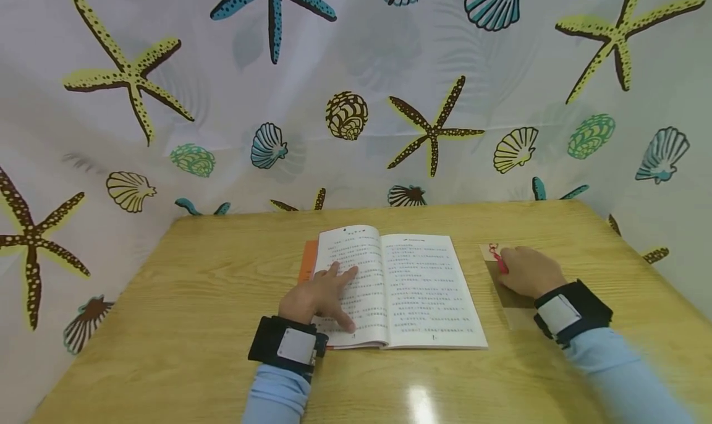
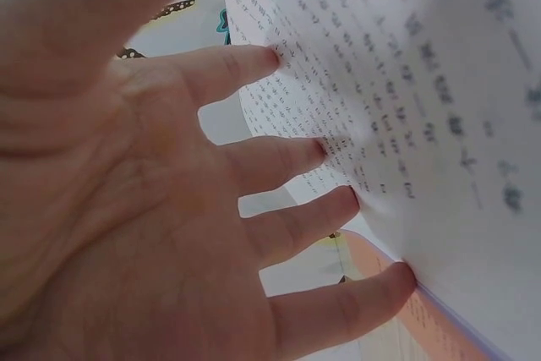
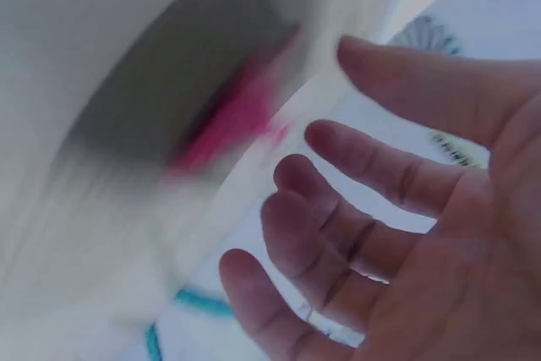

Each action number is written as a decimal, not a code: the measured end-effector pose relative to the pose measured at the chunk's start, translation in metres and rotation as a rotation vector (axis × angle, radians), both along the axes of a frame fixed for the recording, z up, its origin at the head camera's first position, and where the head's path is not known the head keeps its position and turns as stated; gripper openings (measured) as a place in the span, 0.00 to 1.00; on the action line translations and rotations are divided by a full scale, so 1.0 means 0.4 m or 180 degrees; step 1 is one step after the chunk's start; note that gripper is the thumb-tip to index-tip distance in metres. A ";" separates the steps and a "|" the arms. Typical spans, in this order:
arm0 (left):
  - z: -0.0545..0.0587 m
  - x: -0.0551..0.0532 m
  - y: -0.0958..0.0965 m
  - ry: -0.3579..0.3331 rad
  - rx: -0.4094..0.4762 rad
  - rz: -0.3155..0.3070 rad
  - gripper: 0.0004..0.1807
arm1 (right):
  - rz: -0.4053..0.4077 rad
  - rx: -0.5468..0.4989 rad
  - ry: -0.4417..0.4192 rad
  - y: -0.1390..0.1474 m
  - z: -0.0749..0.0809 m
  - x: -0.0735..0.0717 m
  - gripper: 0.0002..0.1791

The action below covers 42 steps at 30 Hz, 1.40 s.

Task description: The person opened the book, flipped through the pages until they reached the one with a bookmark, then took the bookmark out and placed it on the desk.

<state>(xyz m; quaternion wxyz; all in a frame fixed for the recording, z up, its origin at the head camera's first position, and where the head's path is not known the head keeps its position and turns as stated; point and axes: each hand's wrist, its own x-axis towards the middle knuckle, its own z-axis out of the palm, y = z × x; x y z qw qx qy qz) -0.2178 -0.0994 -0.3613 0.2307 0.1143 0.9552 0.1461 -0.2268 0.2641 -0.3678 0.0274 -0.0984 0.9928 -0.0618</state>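
Observation:
A book [image 1: 428, 288] lies open on the table, with printed text on both pages. My left hand [image 1: 322, 297] rests on its left page with fingers spread. In the left wrist view, the straight fingertips [image 2: 342, 200] touch the paper, one of them at the page edge. To the right of the book lies a flat bookmark-like card [image 1: 503, 294], brownish with paler ends and a red tassel [image 1: 502, 264]. My right hand [image 1: 531, 272] is over the card, hiding part of it. The right wrist view shows its fingers loosely bent and apart, beside the blurred pink-red tassel [image 3: 237, 120].
The wooden table [image 1: 194, 325] extends around the book on both sides. Behind and beside it hangs a white cloth [image 1: 300, 102] printed with starfish and shells. An orange cover edge [image 1: 308, 260] sticks out at the book's left.

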 end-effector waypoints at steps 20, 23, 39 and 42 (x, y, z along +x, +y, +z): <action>-0.004 -0.004 0.002 0.0047 -0.0032 -0.0058 0.60 | 0.0809 -0.0707 -0.0836 -0.230 -0.027 0.017 0.44; -0.011 -0.007 0.001 0.0067 -0.0028 -0.0076 0.60 | 0.0770 -0.0702 -0.0851 -0.230 -0.026 0.018 0.44; -0.013 -0.009 -0.011 0.0020 0.0088 -0.0087 0.60 | 0.0702 -0.0639 -0.0903 -0.237 -0.023 0.020 0.44; 0.001 -0.007 -0.018 0.0029 0.0157 -0.0114 0.58 | 0.0680 -0.0625 -0.0911 -0.237 -0.021 0.022 0.43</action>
